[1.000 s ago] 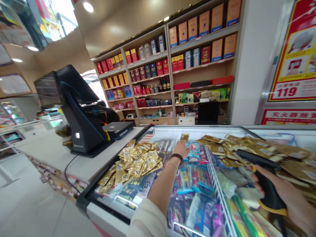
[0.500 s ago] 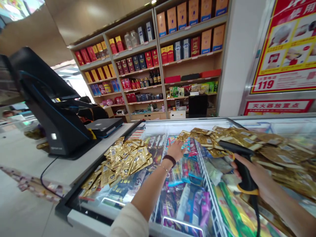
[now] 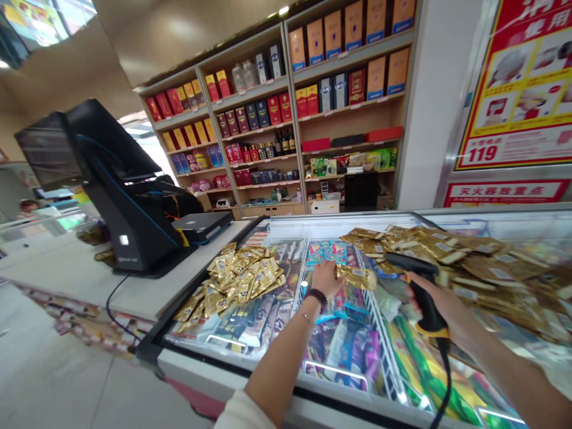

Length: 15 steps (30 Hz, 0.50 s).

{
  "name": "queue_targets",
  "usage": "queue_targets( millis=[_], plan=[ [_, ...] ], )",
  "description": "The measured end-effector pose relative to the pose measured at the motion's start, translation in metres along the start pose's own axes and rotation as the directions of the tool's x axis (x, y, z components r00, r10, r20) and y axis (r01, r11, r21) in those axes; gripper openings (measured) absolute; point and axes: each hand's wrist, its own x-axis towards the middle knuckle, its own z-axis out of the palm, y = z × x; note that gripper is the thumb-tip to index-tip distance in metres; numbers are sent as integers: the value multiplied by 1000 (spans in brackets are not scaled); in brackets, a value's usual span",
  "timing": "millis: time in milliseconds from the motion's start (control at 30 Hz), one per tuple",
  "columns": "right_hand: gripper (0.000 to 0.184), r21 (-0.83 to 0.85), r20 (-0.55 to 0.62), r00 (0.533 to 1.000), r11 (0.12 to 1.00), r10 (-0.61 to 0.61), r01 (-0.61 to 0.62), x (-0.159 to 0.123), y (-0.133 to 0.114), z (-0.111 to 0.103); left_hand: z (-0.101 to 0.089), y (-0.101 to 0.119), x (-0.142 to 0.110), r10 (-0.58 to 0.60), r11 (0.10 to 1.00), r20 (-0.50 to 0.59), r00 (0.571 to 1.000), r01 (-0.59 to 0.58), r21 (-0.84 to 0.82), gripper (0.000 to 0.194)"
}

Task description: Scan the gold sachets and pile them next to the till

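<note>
My left hand (image 3: 327, 278) is closed on one gold packet (image 3: 357, 277) and holds it flat just above the glass lid of the chest freezer (image 3: 286, 351). My right hand (image 3: 440, 307) grips a black barcode scanner (image 3: 417, 286) with a yellow band; its head points left at the held packet. A heap of gold packets (image 3: 469, 262) lies on the lid to the right, behind the scanner. A smaller pile of gold packets (image 3: 236, 283) lies on the lid to the left.
A black checkout terminal (image 3: 120, 190) stands on the white counter (image 3: 67, 280) at the left, with a flat device (image 3: 203, 226) beside it. Shelves of boxed goods (image 3: 286, 113) fill the back wall. A red poster (image 3: 518, 89) hangs at the right.
My left hand drew back from the far end of the lid with a gold packet and now holds it in front of the scanner. The scanner moved left toward it.
</note>
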Motion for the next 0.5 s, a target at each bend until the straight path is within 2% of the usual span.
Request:
queue_targets(
  millis=[67, 133, 233, 300, 367, 433, 500],
  plan=[
    [32, -8, 36, 999, 1000, -12, 12, -2, 3, 3, -2, 0, 6, -29, 1000, 74, 997, 29, -5, 42],
    [31, -9, 43, 999, 1000, -27, 27, -3, 5, 4, -3, -3, 7, -73, 994, 84, 994, 79, -80, 41],
    [34, -40, 73, 997, 999, -28, 31, -2, 6, 4, 1, -17, -1, -152, 934, -51, 987, 126, -335, 36],
    [37, -71, 91, 995, 997, -33, 39, -1, 7, 6, 5, -29, -7, -234, 820, -129, 964, 124, -559, 37],
    [39, -98, 87, 995, 993, -53, 62, 0, 8, 11, 8, -40, -11, -303, 652, -133, 944, 104, -751, 40],
    [40, -134, 97, 992, 986, -83, 96, 0, 9, 17, 9, -49, -13, -339, 503, -118, 933, 74, -861, 44],
    [41, -198, 142, 984, 971, -106, 134, 1, 12, 24, 8, -54, -13, -372, 435, -139, 918, 40, -899, 43]
  ],
)
